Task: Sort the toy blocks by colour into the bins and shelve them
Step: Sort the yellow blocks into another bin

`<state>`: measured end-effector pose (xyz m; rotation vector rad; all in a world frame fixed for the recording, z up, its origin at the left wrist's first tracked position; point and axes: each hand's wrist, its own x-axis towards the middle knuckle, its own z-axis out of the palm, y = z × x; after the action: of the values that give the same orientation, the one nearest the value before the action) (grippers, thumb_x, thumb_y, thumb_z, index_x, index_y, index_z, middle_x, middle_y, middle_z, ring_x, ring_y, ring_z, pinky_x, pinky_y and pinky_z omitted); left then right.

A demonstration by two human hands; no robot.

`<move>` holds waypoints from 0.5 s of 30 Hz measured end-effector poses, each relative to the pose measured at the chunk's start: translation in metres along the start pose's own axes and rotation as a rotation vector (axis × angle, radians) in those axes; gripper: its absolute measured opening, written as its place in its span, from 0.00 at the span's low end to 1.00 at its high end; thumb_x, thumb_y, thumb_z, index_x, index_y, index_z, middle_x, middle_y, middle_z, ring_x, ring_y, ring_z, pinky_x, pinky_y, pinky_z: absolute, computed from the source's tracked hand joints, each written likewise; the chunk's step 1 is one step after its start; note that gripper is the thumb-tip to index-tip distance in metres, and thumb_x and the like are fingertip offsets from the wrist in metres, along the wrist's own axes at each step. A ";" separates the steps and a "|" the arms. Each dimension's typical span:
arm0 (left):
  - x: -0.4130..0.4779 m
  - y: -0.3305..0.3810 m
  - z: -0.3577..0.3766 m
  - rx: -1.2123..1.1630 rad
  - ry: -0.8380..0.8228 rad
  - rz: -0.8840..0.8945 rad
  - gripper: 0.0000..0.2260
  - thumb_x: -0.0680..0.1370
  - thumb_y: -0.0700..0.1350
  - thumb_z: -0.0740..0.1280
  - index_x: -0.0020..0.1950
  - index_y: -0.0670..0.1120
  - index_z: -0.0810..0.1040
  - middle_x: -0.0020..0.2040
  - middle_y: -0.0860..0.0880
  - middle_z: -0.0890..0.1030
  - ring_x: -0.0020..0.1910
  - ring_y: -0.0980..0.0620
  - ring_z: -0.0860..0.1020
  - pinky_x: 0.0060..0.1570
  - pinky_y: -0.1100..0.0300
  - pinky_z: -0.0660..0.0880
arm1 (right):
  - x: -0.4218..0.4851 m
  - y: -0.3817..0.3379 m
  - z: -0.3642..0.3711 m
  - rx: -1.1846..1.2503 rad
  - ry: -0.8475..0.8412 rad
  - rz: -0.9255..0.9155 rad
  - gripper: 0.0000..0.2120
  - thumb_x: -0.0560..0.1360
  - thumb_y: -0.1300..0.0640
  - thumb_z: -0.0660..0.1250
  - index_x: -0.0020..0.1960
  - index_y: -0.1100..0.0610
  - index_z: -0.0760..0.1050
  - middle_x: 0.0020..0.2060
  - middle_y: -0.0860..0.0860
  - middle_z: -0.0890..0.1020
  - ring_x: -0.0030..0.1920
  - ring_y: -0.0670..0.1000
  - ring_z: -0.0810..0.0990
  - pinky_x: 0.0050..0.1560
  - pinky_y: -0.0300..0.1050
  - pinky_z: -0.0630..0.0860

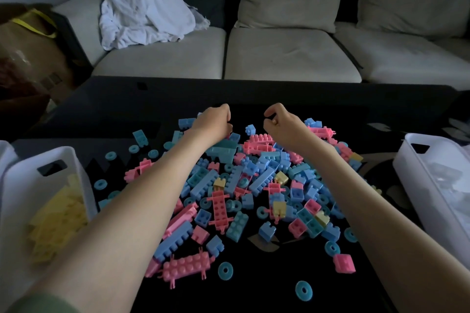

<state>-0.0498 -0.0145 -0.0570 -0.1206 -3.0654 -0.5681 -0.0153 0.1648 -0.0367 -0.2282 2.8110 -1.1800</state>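
A heap of pink, blue, teal and a few yellow toy blocks [244,185] lies on the black table [254,287], with teal rings scattered around it. My left hand [213,122] reaches over the far left end of the heap with its fingers curled; I see nothing in it. At the far right end, my right hand [279,123] is curled too, thumb near forefinger, nothing visible between them. A white bin [25,178] at the left holds yellow blocks [56,221]. A second white bin [417,162] at the right holds pale blocks.
A beige sofa [279,53] stands beyond the table, with a crumpled white cloth [142,10] on its left seat. A brown bag [28,40] with a yellow strap is at the far left. Another white container edge [3,157] shows beside the left bin.
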 end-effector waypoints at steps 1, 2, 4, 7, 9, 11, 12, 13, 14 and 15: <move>-0.001 0.001 -0.001 -0.004 0.017 0.000 0.07 0.79 0.44 0.62 0.56 0.46 0.71 0.44 0.49 0.77 0.39 0.51 0.75 0.35 0.58 0.69 | -0.001 0.000 -0.001 -0.004 -0.008 0.003 0.13 0.80 0.56 0.58 0.63 0.57 0.64 0.39 0.47 0.73 0.34 0.44 0.72 0.32 0.35 0.70; -0.004 0.001 -0.003 -0.012 0.033 0.005 0.09 0.79 0.44 0.61 0.59 0.46 0.70 0.44 0.49 0.77 0.39 0.52 0.75 0.35 0.58 0.69 | -0.003 0.000 -0.001 -0.016 -0.018 0.002 0.12 0.80 0.56 0.59 0.61 0.56 0.64 0.39 0.47 0.72 0.34 0.45 0.72 0.32 0.36 0.69; -0.008 0.001 -0.008 -0.032 0.068 0.028 0.13 0.80 0.44 0.60 0.65 0.46 0.70 0.48 0.48 0.77 0.43 0.51 0.76 0.39 0.59 0.70 | -0.007 -0.002 -0.002 -0.077 -0.056 -0.021 0.10 0.79 0.56 0.60 0.59 0.56 0.65 0.40 0.48 0.72 0.35 0.44 0.72 0.32 0.36 0.69; -0.020 0.002 -0.020 -0.082 0.120 0.034 0.13 0.80 0.43 0.60 0.64 0.43 0.73 0.57 0.45 0.77 0.51 0.49 0.77 0.45 0.58 0.72 | -0.016 -0.007 -0.002 -0.189 -0.150 -0.075 0.09 0.79 0.59 0.59 0.59 0.56 0.69 0.46 0.49 0.75 0.36 0.44 0.72 0.35 0.36 0.69; -0.031 0.003 -0.028 -0.160 0.151 0.037 0.10 0.80 0.43 0.61 0.58 0.42 0.77 0.53 0.46 0.80 0.48 0.49 0.79 0.48 0.56 0.76 | -0.023 -0.013 0.000 -0.225 -0.206 -0.112 0.09 0.78 0.61 0.58 0.56 0.53 0.72 0.47 0.49 0.76 0.36 0.45 0.73 0.36 0.37 0.72; -0.048 0.003 -0.035 -0.216 0.171 0.050 0.08 0.79 0.42 0.62 0.53 0.41 0.78 0.49 0.46 0.81 0.47 0.49 0.79 0.50 0.54 0.77 | -0.035 -0.023 0.004 -0.273 -0.259 -0.148 0.10 0.78 0.62 0.57 0.53 0.52 0.73 0.49 0.47 0.75 0.39 0.45 0.74 0.38 0.37 0.72; -0.056 0.002 -0.038 -0.227 0.171 0.060 0.07 0.79 0.42 0.62 0.51 0.41 0.79 0.49 0.45 0.81 0.48 0.48 0.79 0.50 0.54 0.77 | -0.041 -0.027 0.007 -0.306 -0.284 -0.159 0.10 0.77 0.61 0.56 0.53 0.52 0.74 0.48 0.46 0.74 0.41 0.45 0.74 0.38 0.36 0.70; -0.065 0.001 -0.041 -0.225 0.166 0.067 0.07 0.78 0.43 0.63 0.50 0.41 0.78 0.49 0.44 0.80 0.48 0.48 0.79 0.48 0.55 0.76 | -0.049 -0.032 0.010 -0.338 -0.311 -0.174 0.10 0.77 0.61 0.56 0.53 0.52 0.74 0.47 0.45 0.73 0.42 0.44 0.73 0.38 0.36 0.69; -0.072 0.001 -0.043 -0.215 0.155 0.070 0.06 0.78 0.44 0.64 0.49 0.42 0.78 0.50 0.45 0.79 0.48 0.48 0.78 0.45 0.58 0.75 | -0.054 -0.034 0.012 -0.366 -0.337 -0.187 0.09 0.77 0.60 0.56 0.52 0.52 0.74 0.46 0.44 0.73 0.44 0.44 0.73 0.39 0.36 0.68; -0.080 0.001 -0.046 -0.208 0.141 0.069 0.06 0.77 0.45 0.65 0.48 0.42 0.76 0.50 0.46 0.78 0.47 0.50 0.77 0.42 0.61 0.73 | -0.059 -0.035 0.012 -0.393 -0.358 -0.200 0.08 0.78 0.59 0.57 0.52 0.52 0.73 0.46 0.43 0.73 0.45 0.45 0.72 0.41 0.37 0.68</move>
<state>0.0301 -0.0361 -0.0166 -0.1810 -2.8478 -0.8505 0.0482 0.1424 -0.0186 -0.6845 2.7054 -0.5258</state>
